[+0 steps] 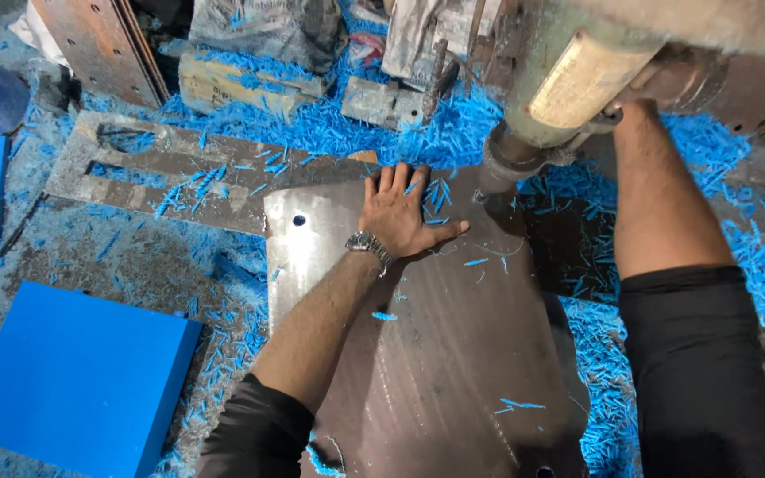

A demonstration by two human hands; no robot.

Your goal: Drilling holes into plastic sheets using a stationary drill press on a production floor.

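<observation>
The steel plate [436, 354] is lying flat on the floor, and your left hand [400, 212] is pressing on its top edge, fingers spread open. Your right hand is reaching up behind the green drill [568, 84] — hidden, so its grip can't be told. Blue shavings [365, 133] are lying all around — a blue panel [77, 381] to the left.

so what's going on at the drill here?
A person presses the left hand flat on a grey metal plate, fingers spread, close to the tip of a large green drilling machine. The right hand reaches up to the machine's side; what it grips is hidden. Blue shavings cover the floor, and a blue panel lies on the left.
</observation>
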